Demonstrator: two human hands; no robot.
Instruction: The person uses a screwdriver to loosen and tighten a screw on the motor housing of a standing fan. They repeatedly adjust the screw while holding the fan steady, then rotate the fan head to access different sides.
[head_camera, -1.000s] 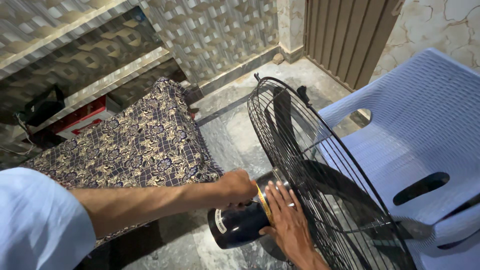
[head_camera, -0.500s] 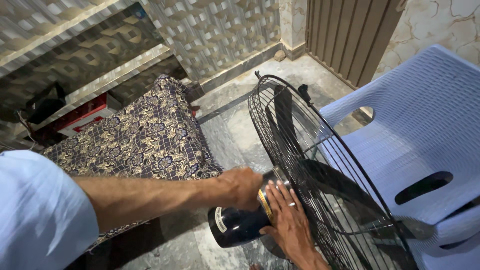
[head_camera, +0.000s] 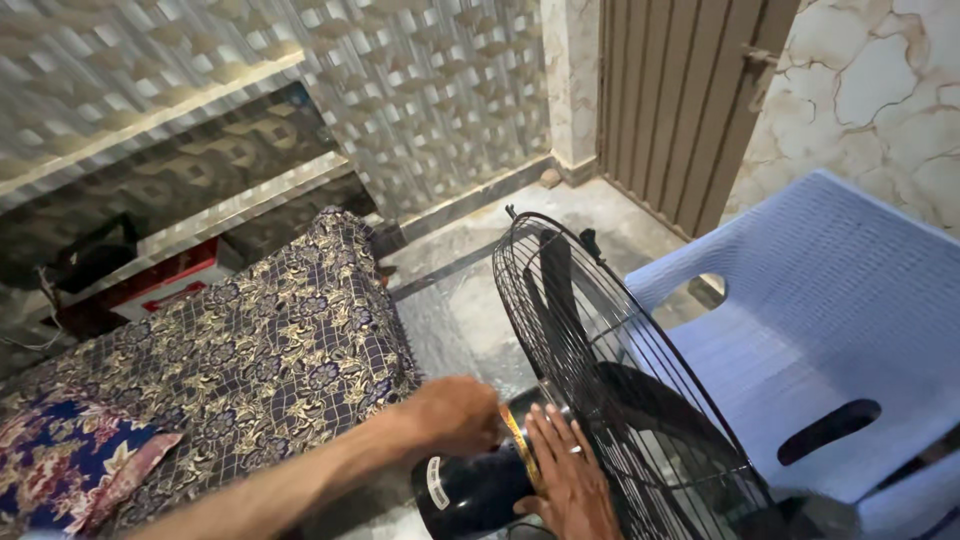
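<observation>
My left hand (head_camera: 455, 412) curls around the glossy dark-blue cylindrical fan motor (head_camera: 470, 490), apparently gripping it; my right hand (head_camera: 565, 475) lies open, fingers flat against the black wire fan guard (head_camera: 600, 350). The motor probably carries the weight; the thin guard likely flexes, so hold at the motor.

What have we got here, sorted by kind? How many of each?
Fans: 1, a black wire-guard fan with a dark motor housing
Plastic chairs: 1, pale blue chair
Patterned mattresses: 1
Floral cushions: 1
Hands: 2, left hand and right hand, both at the motor
Total: 6
</observation>
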